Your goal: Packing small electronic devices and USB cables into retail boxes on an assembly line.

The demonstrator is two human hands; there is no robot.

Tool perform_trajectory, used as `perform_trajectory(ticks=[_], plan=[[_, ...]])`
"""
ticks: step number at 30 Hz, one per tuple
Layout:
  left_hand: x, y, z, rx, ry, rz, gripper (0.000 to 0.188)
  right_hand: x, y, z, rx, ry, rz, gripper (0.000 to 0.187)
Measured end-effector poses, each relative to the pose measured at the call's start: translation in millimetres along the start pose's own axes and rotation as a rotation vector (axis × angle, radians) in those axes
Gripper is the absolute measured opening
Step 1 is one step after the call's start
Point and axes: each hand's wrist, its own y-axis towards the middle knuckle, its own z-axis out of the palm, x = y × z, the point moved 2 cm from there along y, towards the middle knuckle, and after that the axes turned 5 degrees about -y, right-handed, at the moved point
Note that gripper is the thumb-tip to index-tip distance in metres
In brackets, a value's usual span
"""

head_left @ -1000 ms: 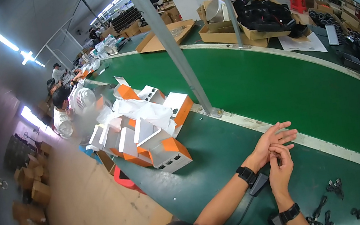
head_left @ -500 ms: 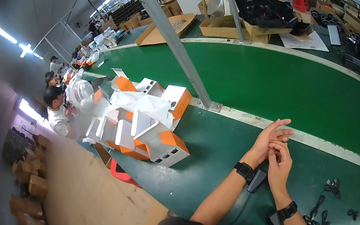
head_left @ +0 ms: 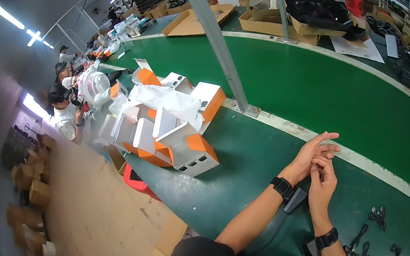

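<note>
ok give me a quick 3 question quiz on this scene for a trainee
1. True or false: the left hand and right hand touch each other above the green table.
2. Which colour goes with white on the open boxes piled to the person's left? A) blue B) orange C) yellow
3. What is worn on both wrists?

Key
1. True: the right hand's fingers meet the left hand's fingers, and no item can be made out in either hand.
2. B, orange.
3. A black band: left band, right band.
</note>
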Motion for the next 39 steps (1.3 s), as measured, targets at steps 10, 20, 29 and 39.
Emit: perform_trajectory(ticks=[10, 20, 29, 39], plan=[[1.2, 2.2, -1.6, -0.001, -0.019, -0.014, 0.056, 1.3, -0.1, 0.3, 0.009, 0.014, 0.011, 0.015], [0.9, 2.3, -2.5, 0.016, 0.018, 0.001, 0.056, 1.7, -0.5, 0.3, 0.011, 0.007, 0.037, 0.015], [1.6, 3.1, -1.5, 0.004, -0.01, 0.0, 0.056, -2.0, 0.0, 0.5, 0.016, 0.02, 0.035, 0.015], [2.5, 3.6, -2.4, 0.013, 0.002, -0.008, 0.056, -1.4, -0.7, -0.1, 0.008, 0.014, 0.035, 0.015]])
